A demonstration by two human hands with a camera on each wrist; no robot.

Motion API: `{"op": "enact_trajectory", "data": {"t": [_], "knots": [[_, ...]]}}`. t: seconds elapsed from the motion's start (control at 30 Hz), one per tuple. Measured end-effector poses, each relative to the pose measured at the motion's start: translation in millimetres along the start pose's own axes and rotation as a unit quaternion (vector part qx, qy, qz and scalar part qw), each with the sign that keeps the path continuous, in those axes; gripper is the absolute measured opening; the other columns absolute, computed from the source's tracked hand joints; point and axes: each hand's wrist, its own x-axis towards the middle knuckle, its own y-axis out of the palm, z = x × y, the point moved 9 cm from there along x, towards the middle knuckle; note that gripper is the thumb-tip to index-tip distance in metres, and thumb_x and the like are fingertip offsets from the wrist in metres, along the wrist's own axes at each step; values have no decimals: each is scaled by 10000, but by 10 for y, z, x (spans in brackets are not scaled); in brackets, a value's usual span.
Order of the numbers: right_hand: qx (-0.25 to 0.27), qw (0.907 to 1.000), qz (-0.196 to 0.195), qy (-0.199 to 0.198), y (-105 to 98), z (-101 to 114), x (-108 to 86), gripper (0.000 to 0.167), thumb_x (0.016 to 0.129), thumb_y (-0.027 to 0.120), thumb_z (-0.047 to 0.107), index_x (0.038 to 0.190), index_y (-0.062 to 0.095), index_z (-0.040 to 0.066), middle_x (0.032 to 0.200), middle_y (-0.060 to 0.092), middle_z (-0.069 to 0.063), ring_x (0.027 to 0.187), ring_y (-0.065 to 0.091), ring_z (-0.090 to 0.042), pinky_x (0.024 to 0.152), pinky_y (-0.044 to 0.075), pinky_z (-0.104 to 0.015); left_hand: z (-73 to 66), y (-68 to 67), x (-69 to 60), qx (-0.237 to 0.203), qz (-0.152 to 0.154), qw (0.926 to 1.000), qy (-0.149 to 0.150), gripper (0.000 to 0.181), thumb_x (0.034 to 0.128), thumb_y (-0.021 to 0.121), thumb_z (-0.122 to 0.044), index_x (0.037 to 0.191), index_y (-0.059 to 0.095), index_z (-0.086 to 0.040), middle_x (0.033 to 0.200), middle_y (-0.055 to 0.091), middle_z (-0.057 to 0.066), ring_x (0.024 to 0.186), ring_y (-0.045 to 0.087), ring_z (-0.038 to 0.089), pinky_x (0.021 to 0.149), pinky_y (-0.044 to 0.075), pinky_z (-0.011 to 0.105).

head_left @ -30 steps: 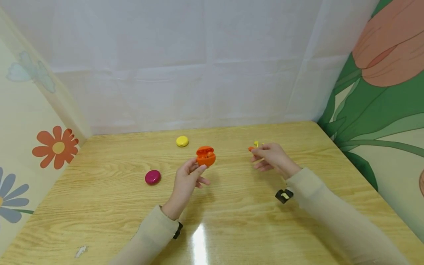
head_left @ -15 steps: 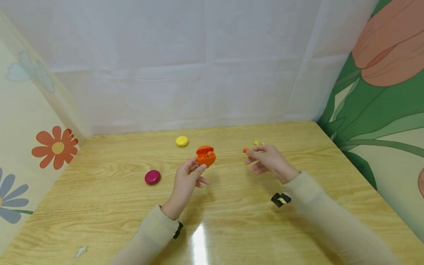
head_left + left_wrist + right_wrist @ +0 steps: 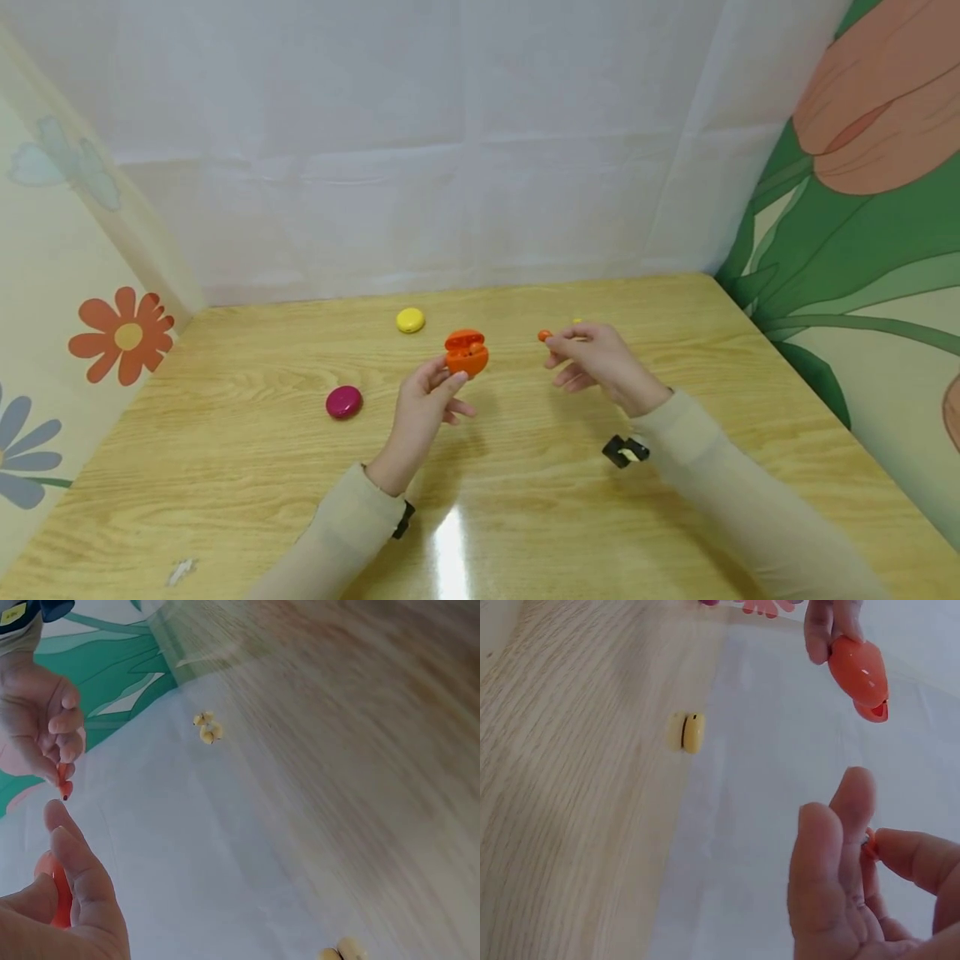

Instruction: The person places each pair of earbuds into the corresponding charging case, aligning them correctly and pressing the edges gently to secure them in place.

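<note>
My left hand [image 3: 426,403] holds up an orange earbud case [image 3: 468,362], its lid raised. One orange earbud seems to sit inside the case. To the right, my right hand [image 3: 602,363] pinches another orange earbud [image 3: 545,336] between thumb and finger, a short gap away from the case. The right wrist view shows the case [image 3: 859,673] from outside, beyond the fingers. In the left wrist view, the pinched earbud [image 3: 64,784] points down from the right fingertips. Two yellow earbuds [image 3: 209,730] lie on the table, mostly hidden behind my right hand in the head view.
A closed round yellow case [image 3: 410,320] lies near the table's back edge. Left of my left hand lies a closed magenta case [image 3: 344,402]. A white cloth [image 3: 450,208] hangs behind the wooden table [image 3: 247,467]. A painted panel [image 3: 885,250] stands along the right.
My right hand has moved left with the orange earbud, closer to the case, and covers more of the yellow earbuds. My left hand and the orange case have stayed nearly still.
</note>
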Motion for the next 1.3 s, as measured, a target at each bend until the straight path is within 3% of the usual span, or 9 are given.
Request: {"op": "enact_trajectory", "data": {"t": [0.3, 0.53, 1.0, 1.3], "knots": [[88, 9997, 146, -195, 142, 125, -30, 242, 983, 580, 155, 1081, 593, -66, 762, 682, -56, 524, 633, -100, 518, 549, -274, 17, -3, 2, -38, -22, 10000, -14, 394, 991, 559, -79, 1355, 494, 55, 1157, 640, 211, 560, 644, 86, 492, 466, 184], [-71, 9991, 232, -358, 213, 167, -53, 262, 992, 577, 183, 1103, 608, -52, 856, 691, -141, 549, 638, -126, 569, 562, -304, 27, 6, 11, -69, -4, 10000, 46, 377, 987, 562, -67, 1337, 507, 64, 1113, 652, 194, 553, 646, 88, 486, 469, 188], [-104, 9972, 292, -680, 422, 330, -56, 212, 977, 600, 179, 1016, 642, -25, 645, 481, -26, 467, 411, -100, 476, 415, -243, 19, 63, 24, 30, 83, 10000, 21, 388, 987, 564, -74, 1350, 506, 50, 1120, 653, 203, 556, 650, 94, 497, 473, 201], [-41, 9956, 285, -896, 525, 427, -73, 246, 964, 629, 208, 1033, 656, -26, 575, 458, 3, 435, 356, -105, 437, 335, -241, 10, 100, 20, 47, 128, 9999, 67, 368, 987, 568, -84, 1327, 525, 52, 1125, 656, 209, 553, 650, 90, 496, 468, 198]]}}
